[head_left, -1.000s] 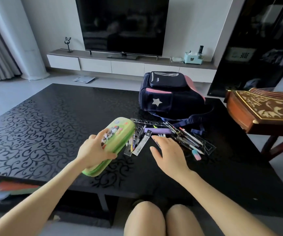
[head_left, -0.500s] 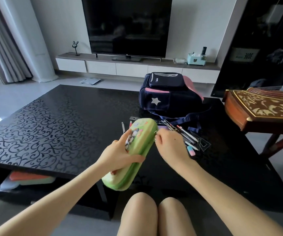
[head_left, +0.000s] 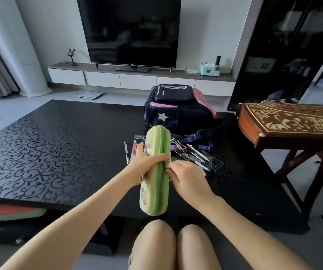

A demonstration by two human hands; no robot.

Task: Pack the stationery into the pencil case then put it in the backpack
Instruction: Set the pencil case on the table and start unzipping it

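At frame centre the left hand (head_left: 147, 165) wraps its grip around a green hard-shell pencil case (head_left: 155, 170), held edge-up over the black patterned bench (head_left: 49, 152). The right hand (head_left: 187, 176) pinches at its zip seam, apparently opening it. Next, I judge: run the zip round, then load the loose pens and rulers (head_left: 193, 154) lying before the navy backpack (head_left: 176, 110). No legible writing.

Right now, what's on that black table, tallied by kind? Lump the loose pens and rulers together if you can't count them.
Backpack: 1
Pencil case: 1, held over the table in the left hand, right hand at its zip
Stationery pile: 1, pieces overlap too much to count
Total: 3
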